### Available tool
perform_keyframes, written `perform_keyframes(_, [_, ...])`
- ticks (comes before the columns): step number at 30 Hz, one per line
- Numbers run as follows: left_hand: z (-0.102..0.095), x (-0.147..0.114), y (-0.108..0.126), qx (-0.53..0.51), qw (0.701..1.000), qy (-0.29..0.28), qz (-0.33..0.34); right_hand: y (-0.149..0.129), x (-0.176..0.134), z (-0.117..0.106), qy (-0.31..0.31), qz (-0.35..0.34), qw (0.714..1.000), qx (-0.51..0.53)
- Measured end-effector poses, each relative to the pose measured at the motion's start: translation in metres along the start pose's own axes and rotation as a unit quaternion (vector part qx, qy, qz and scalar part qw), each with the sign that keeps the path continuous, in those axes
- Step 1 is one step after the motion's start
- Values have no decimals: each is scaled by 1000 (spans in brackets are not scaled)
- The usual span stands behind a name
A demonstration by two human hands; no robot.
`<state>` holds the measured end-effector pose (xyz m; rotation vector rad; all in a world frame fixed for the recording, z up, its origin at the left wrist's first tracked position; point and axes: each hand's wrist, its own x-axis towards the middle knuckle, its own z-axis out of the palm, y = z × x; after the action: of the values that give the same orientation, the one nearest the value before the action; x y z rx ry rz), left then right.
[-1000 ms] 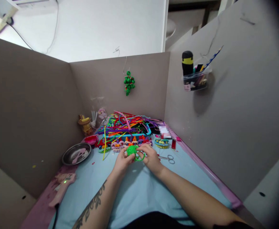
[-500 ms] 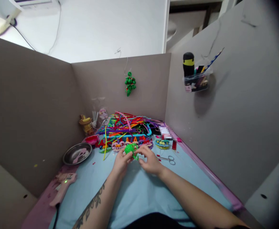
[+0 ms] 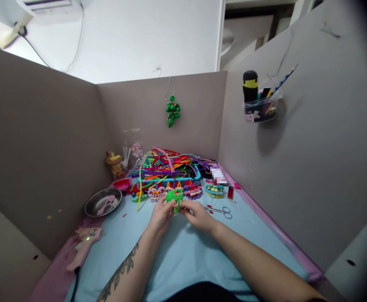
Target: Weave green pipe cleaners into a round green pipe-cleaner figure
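My left hand (image 3: 161, 214) grips a bright green coiled pipe-cleaner piece (image 3: 172, 195) above the blue cloth, thumb toward me. At the right side of this piece a loose green strand curls and hangs down. My right hand (image 3: 199, 215) has its fingers pinched together at that strand; the tips are partly hidden against the green. Just behind the hands stands a row of colourful pipe-cleaner figures (image 3: 192, 190). To the right of my right hand lie metal scissors (image 3: 223, 211).
A blue basket (image 3: 158, 182) heaped with pipe cleaners (image 3: 167, 165) stands at the back. On the left are a metal bowl (image 3: 91, 208) and a pink glue gun (image 3: 83, 251) with a lit green light. Grey panels enclose the table; a clear box (image 3: 260, 110) hangs on the right one.
My right fingers have closed together at the green strand, with the hand turned flatter. The strand now forms a taller loop at the right of the piece.
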<state>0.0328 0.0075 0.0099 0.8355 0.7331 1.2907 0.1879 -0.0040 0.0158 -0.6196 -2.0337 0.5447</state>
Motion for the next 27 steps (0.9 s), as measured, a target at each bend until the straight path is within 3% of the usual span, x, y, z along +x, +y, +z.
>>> perform_keyframes(3, [1,-1,0,0,1000,3,1,7,0,1,141,42,988,-49])
perform_keyframes(6, [2,-3,-3,9,1000,-6,-1,12,0,5,191,36,977,-89])
perform_keyframes(11, [1,-5,-8,9,1000,-26,-7,14,1,8,203,26,971,-126])
perform_keyframes(20, [2,-8,-7,52,998,-36,-21,15,3,6,197,56,973,-101])
perform_keyframes(27, [1,-6,-5,66,997,-21,-21,17,2,6,220,115,965,-85])
